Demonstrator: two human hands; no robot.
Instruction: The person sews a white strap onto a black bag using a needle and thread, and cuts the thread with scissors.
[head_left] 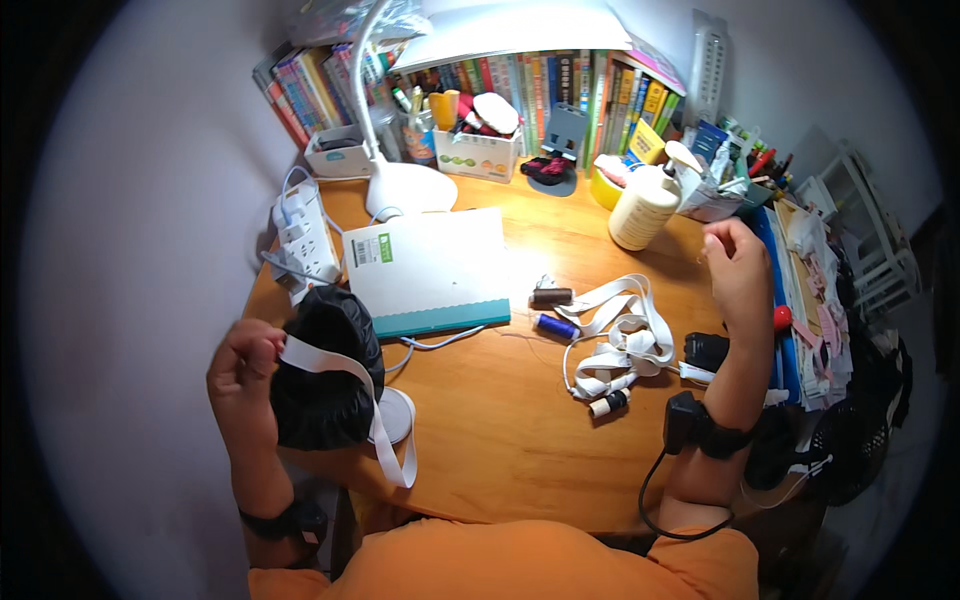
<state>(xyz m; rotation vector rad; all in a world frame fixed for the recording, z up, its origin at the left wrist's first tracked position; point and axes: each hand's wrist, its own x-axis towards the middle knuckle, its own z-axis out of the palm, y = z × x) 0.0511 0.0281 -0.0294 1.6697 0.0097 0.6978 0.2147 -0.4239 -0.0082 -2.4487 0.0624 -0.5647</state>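
Note:
My left hand [245, 365] is closed on the end of a white flat strap [330, 362], which hangs in a long loop over a black gathered fabric piece [325, 410] at the desk's left. My right hand [735, 260] is raised at the right beside the pump bottle [640, 215], fingertips pinched on something too small to make out. Between my hands lie a tangle of white tape [645, 325], a brown spool [550, 297], a blue spool [557, 327] and a small black-and-white spool [609, 404]. A round white disc [398, 418] sits partly under the hanging strap.
A white folder [430, 270] lies centre-left on the desk [500, 460], beside a power strip [305, 240] and lamp [410, 190]. Books [570, 80] and boxes line the back. A blue tray [783, 360] of papers and several dark items crowd the right edge.

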